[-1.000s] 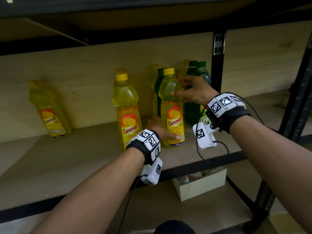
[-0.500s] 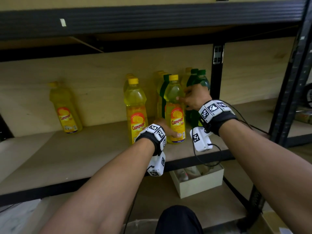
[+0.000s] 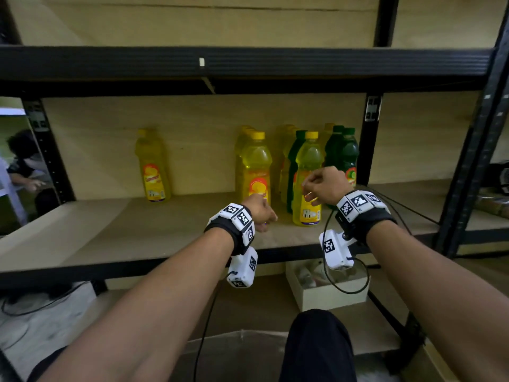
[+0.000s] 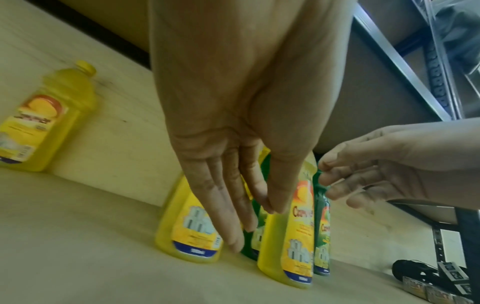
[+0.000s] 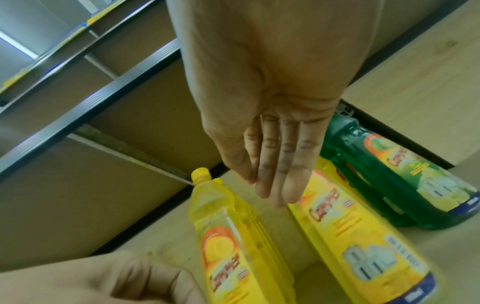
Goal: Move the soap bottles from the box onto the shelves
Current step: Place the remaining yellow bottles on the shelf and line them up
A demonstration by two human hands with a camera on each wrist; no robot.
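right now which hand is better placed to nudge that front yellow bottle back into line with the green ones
Right, probably. The right hand hangs open just in front of the front yellow bottle, beside the green bottles. The left hand sits lower and further left, nearer the other yellow row.

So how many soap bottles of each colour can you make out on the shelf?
Green bottles: 3
Yellow bottles: at least 6; those at the back overlap, so the exact count is unclear
Total: at least 9
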